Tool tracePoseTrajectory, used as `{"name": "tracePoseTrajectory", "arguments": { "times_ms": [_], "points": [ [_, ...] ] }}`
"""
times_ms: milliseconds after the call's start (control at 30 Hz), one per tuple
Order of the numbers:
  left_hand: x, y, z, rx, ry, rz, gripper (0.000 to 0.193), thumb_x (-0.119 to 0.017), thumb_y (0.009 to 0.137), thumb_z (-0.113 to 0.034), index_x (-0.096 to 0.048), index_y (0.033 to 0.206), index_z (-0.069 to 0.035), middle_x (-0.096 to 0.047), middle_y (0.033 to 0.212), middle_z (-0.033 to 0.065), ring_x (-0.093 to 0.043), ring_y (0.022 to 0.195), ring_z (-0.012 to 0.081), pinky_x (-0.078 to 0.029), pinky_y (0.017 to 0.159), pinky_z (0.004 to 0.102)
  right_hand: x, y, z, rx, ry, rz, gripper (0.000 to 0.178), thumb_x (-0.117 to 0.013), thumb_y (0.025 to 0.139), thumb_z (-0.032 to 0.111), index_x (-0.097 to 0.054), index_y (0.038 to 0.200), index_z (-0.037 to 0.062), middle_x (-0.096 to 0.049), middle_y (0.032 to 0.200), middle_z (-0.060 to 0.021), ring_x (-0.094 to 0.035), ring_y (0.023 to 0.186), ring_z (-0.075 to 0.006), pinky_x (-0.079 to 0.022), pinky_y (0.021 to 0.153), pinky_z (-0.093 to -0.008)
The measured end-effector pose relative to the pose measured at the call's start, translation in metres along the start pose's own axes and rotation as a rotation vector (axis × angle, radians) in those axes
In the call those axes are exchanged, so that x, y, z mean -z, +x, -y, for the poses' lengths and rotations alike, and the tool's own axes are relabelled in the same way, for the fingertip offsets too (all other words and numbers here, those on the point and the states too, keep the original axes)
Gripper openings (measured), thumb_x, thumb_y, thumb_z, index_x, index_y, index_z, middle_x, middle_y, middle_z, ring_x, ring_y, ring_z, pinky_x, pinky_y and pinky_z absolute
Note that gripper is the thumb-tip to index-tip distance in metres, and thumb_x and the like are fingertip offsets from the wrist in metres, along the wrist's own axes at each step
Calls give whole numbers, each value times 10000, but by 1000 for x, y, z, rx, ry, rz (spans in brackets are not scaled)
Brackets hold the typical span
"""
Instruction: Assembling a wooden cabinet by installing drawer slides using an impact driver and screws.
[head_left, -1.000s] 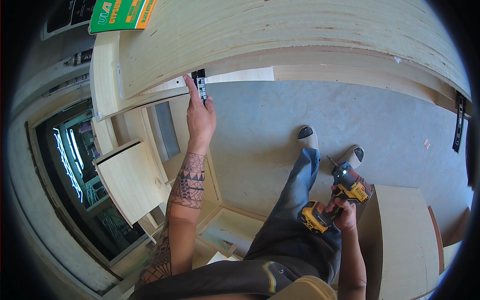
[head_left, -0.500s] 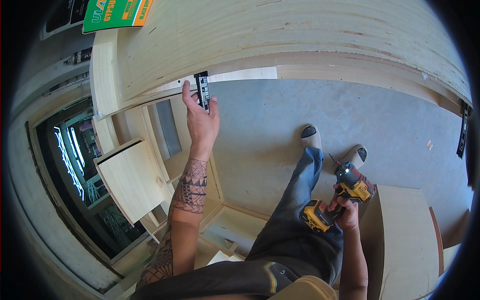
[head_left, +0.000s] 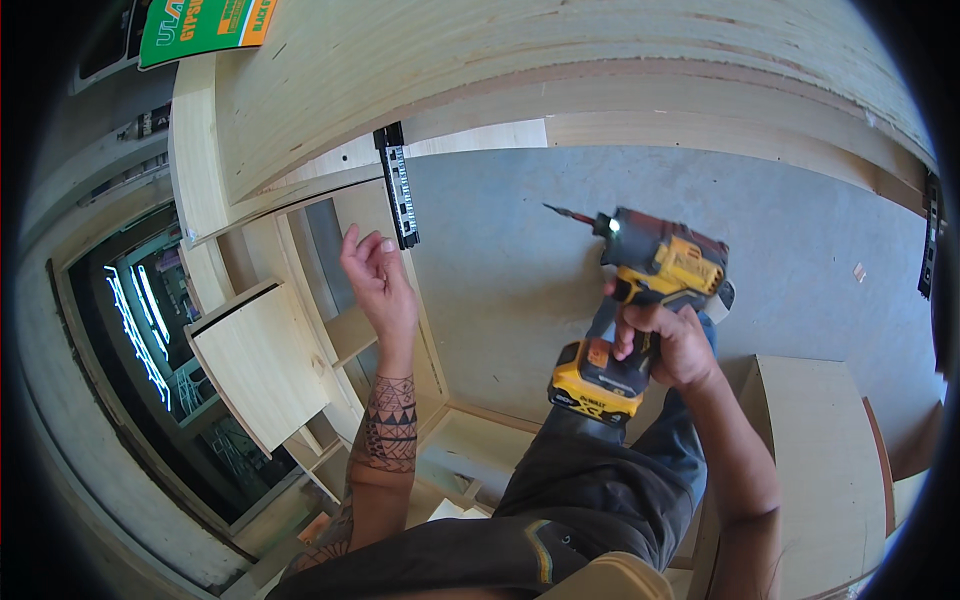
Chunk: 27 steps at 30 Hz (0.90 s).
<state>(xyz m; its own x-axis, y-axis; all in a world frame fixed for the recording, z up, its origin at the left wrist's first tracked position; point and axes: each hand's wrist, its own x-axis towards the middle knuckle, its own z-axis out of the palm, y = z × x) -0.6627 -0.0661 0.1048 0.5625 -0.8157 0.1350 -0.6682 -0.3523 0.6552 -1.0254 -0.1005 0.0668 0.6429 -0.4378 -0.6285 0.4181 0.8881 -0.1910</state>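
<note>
My right hand (head_left: 678, 342) grips the handle of a yellow and black cordless impact driver (head_left: 665, 262), raised above my legs. Its light is on, and the long bit points left toward a black and silver drawer slide (head_left: 397, 190). The slide sticks out from under the edge of a pale wooden panel (head_left: 480, 75). Just below and left of the slide is my left hand (head_left: 380, 290), palm up, fingers loosely bent and apart. No object shows in it, though its fingertips are close to the slide's near end.
A second drawer slide (head_left: 930, 240) hangs at the far right edge. Wooden cabinet frames (head_left: 340, 300) stand on the left, with a loose board (head_left: 262, 365) among them. A plywood box (head_left: 815, 460) stands right of my legs. A green packet (head_left: 200, 30) lies on the panel's far left.
My left hand has let go of the drawer slide and dropped down and left. My right hand has lifted the impact driver up and left, swinging its bit toward the slide.
</note>
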Motion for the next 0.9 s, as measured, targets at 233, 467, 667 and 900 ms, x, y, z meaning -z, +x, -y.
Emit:
{"name": "tracePoseTrajectory", "arguments": {
  "times_ms": [233,467,667,900],
  "points": [
    [-10,14,1,451,-332,175,401,-507,1113,-300,-589,1363,3,-677,1098,121,-738,891,235,-630,826,357,-67,61,37,90,-13,156,344,-635,861,42,-645,1198,-24,-619,757,-19,-589,597,-115,-523,602,-252],
    [-25,28,4,426,-335,171,360,-493,1118,-283,-614,1288,11,-697,1046,117,-739,856,219,-634,789,333,-78,80,28,102,25,135,314,-637,852,41,-647,1161,-14,-595,736,-15,-573,584,-106,-524,563,-256],
    [-37,26,-4,413,-345,163,361,-483,1121,-295,-605,1274,8,-700,1049,126,-742,871,221,-631,787,330,-81,95,23,45,9,147,321,-636,897,97,-650,1200,-10,-599,711,-16,-569,570,-116,-526,598,-266],
    [-22,13,-1,451,-426,83,519,-483,1106,-406,-446,1468,-36,-625,1293,150,-685,1110,282,-556,974,410,-115,127,29,49,-27,107,226,-658,896,96,-686,1106,18,-578,704,-14,-555,562,-110,-524,516,-269]
  ]
}}
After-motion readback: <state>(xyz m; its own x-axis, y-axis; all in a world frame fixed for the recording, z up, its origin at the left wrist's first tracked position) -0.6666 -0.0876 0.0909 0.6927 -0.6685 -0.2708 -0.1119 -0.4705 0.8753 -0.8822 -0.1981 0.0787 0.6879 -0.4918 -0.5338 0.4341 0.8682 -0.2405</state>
